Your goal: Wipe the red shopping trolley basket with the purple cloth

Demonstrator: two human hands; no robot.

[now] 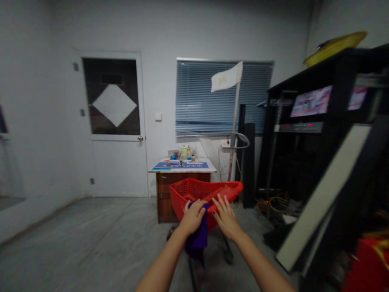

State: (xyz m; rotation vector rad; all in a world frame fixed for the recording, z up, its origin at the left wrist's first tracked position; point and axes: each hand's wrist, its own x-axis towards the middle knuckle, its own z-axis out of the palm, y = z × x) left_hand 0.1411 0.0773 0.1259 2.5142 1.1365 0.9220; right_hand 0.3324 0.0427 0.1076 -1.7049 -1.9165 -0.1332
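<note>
A red plastic shopping cart (184, 198) on dark legs with wheels stands right in front of me, its basket tilted toward the right. My left hand (193, 215) is closed on a purple cloth (199, 237) at the near edge of the basket; the cloth hangs down below the hand. My right hand (225, 219) lies beside it at the cart's near rim, fingers stretched and spread, holding nothing. Whether its palm presses on the rim is hidden.
Behind the cart stands a brown wooden desk (163, 196) with small items on top. A white flag (226, 78) on a pole rises by the blinds. At right are a black rack (337, 97), leaning panels (325, 198) and floor cables (278, 204). A white door (120, 166) is at left.
</note>
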